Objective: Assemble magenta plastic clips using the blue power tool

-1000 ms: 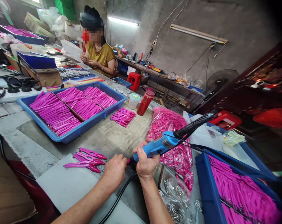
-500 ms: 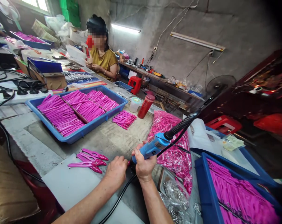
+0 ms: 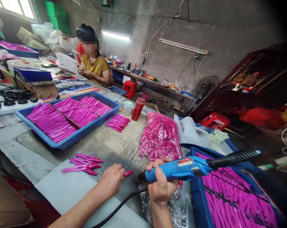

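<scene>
Since half a second ago I've swung the blue plastic power tool with the black ribbed tail (image 3: 181,169) down so it lies nearly level across the lower middle of the frame, its dark tip pulled a bit right of the piece. My right hand (image 3: 161,185) is wrapped tight around the blue body, fingers fully curled. My left hand (image 3: 110,180), lower centre, is loosely closed over a small pink plastic piece (image 3: 128,173); only its pointed end pokes out past my fingers, so can't really tell how firmly I've got it. It sits on the grey worktop (image 3: 34,155), just left of the tool tip, not touching it.

A little pile of finished pink plastic handles (image 3: 83,163) lies to the left of my left hand. Upper left there's the long blue plastic tray of pink strips (image 3: 69,117), and a clear bag stuffed with pink parts (image 3: 159,136) sits above my right hand. Another person in a mustard top (image 3: 94,65) sits at the far end.
</scene>
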A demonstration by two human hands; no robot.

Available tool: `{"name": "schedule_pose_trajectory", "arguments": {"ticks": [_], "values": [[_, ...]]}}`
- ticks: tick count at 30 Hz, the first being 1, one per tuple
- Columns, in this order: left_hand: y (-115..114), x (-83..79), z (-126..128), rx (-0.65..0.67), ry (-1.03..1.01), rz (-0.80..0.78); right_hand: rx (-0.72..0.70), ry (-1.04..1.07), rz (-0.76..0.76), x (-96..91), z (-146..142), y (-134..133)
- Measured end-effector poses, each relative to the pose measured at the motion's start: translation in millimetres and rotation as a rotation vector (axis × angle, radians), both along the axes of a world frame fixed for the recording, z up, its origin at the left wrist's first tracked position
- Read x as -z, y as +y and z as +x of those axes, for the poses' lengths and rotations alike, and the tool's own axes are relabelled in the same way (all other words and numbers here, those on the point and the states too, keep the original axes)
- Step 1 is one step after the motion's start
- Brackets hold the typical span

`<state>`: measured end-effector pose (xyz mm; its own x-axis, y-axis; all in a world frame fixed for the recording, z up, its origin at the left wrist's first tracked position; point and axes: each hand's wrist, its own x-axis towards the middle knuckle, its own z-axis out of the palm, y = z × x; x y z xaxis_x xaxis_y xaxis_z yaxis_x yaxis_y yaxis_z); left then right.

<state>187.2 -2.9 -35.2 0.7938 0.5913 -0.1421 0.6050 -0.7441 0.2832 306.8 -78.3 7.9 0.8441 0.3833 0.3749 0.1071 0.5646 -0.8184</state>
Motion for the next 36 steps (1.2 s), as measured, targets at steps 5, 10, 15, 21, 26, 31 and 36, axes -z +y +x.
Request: {"name": "schedule_pose_trajectory", "arguments": {"ticks": [5, 10, 15, 21, 26, 31, 36], "values": [[-2.8, -0.4, 1.4, 0.018, 0.009, 0.030, 0.009, 0.049, -0.001, 2.3, -0.9, -5.7], [-1.6, 1.3, 5.7, 0.033, 0.000, 0.018, 0.002, 0.069, -0.008, 4.5, -0.5, -8.5], [-2.1, 6.2, 5.5, 0.042, -0.011, 0.036, 0.021, 0.059, -0.022, 6.8, 0.1, -7.9], [-3.8, 4.5, 4.8, 0.052, 0.009, 0.054, 0.019, 0.065, -0.030, 8.1, 0.0, -8.0], [-3.2, 0.9, 5.9, 0.067, 0.026, 0.042, 0.011, 0.071, -0.028, 9.1, -0.7, -6.7], [-3.3, 3.3, 6.9, 0.069, 0.025, 0.057, 0.002, 0.068, -0.038, 12.6, -2.2, -3.8], [-4.7, 5.5, 7.6, 0.063, 0.027, 0.050, -0.021, 0.051, -0.047, 15.0, -2.1, -0.4]]}}
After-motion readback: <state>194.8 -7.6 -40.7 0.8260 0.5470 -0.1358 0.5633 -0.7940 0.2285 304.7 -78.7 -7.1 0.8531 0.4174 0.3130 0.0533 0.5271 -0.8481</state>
